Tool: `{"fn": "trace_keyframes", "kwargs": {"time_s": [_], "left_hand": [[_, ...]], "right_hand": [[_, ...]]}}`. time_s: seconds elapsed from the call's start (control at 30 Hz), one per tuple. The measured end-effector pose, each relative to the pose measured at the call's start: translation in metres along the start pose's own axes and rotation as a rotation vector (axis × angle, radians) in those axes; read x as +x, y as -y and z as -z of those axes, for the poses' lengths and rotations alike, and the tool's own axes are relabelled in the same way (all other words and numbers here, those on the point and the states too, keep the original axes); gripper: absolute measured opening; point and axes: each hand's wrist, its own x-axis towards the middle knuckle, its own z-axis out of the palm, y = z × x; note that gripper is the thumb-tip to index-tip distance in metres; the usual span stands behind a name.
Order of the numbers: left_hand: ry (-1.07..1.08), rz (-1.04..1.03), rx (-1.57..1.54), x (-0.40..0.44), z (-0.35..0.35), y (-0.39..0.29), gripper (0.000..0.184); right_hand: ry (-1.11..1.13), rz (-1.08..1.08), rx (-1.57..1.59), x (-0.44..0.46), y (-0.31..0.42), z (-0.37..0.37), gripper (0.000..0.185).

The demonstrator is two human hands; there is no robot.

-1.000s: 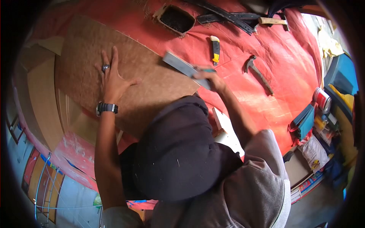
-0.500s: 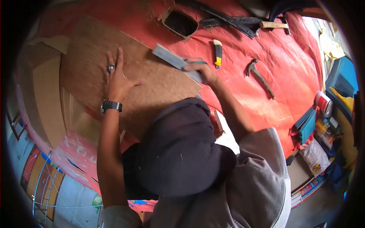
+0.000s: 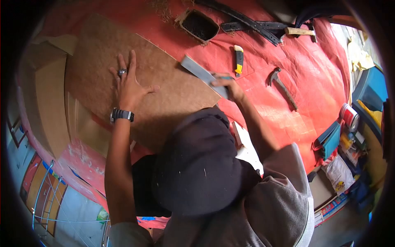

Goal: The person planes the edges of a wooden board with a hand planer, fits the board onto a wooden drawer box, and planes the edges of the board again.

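A large brown board [image 3: 164,101] lies at an angle on the red sheet. Flat on it, with fingers spread, rests my left hand [image 3: 131,88], which wears a ring and a wristwatch. My right hand [image 3: 230,86] is closed round a long, flat grey bar [image 3: 199,72] at the board's right edge. The bar lies roughly along that edge, partly past it; its exact kind I cannot make out. A thin blue-green stick, perhaps a pencil [image 3: 225,77], shows at the right fingers. The dark-capped head covers the board's near corner.
Right of the board lie a utility knife [image 3: 238,61] and a claw hammer [image 3: 283,88] on the red sheet [image 3: 312,107]. Farther back are a dark-filled tub [image 3: 199,25], black metal rails [image 3: 251,25] and another hammer [image 3: 300,31]. Brown panels [image 3: 51,99] stand at left.
My right hand and the grey bar have shifted right and toward me along the board's edge. My left hand stays flat on the board. The whole view has shifted slightly.
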Motion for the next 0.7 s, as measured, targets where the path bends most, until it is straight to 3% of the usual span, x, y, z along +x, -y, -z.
{"fn": "trace_keyframes", "kwargs": {"time_s": [0.03,0.13,0.2,0.27,0.37,0.4,0.47,0.5,0.57,0.6,0.7], "left_hand": [[0.034,0.030,0.018,-0.004,0.003,-0.003,0.154],[-0.028,-0.083,0.015,-0.003,0.001,0.001,0.156],[-0.001,-0.050,0.039,-0.001,0.000,0.000,0.156],[0.011,-0.030,0.027,-0.003,0.000,0.002,0.155],[0.013,-0.017,-0.017,-0.005,-0.001,-0.002,0.155],[0.022,0.005,-0.011,-0.006,-0.001,-0.002,0.155],[0.036,0.041,-0.001,-0.002,0.003,-0.006,0.155],[0.056,0.059,-0.001,-0.004,0.005,-0.010,0.155],[0.043,0.049,-0.017,-0.001,0.009,-0.009,0.155],[0.022,0.026,-0.037,-0.001,0.004,-0.005,0.155],[0.051,0.045,-0.021,-0.004,0.007,-0.008,0.156]], "right_hand": [[-0.042,-0.103,0.062,0.004,0.006,-0.009,0.031],[-0.014,-0.046,-0.030,-0.010,0.010,-0.009,0.032],[0.013,0.053,-0.105,-0.045,-0.012,0.015,0.032],[-0.007,0.033,-0.177,-0.084,-0.029,0.044,0.034],[-0.023,-0.032,-0.177,-0.082,0.003,0.014,0.033],[0.001,0.009,-0.179,-0.055,-0.023,0.035,0.038],[-0.058,0.013,-0.040,0.012,0.001,-0.013,0.041],[0.074,0.553,-0.379,0.065,-0.002,-0.014,0.040],[0.186,0.554,-0.275,0.116,0.017,-0.046,0.033],[0.156,-0.005,0.158,0.116,0.041,-0.068,0.028],[0.171,-0.110,0.172,0.117,0.036,-0.061,0.025]]}}
